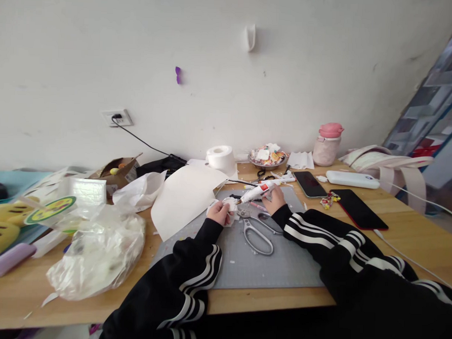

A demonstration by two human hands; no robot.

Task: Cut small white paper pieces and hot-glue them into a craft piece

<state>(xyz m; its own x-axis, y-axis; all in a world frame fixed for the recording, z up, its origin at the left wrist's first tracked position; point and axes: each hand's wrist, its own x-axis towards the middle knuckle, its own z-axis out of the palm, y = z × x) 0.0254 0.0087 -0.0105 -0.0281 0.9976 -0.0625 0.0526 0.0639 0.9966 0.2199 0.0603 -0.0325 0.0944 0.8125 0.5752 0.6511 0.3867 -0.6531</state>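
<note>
Fingers of my left hand (219, 213) are closed on a small white piece (230, 205) above the gray cutting mat (278, 270). My right hand (275, 200) is wrapped around a white glue gun (255, 192), and I see its nozzle angled down to the left, at or very near the white piece. Gray-handled scissors (258, 239) lie on the mat just below the gun, and a large sheet of white paper (188, 198) overlaps the mat's upper left part on the wooden bench (243, 301).
</note>
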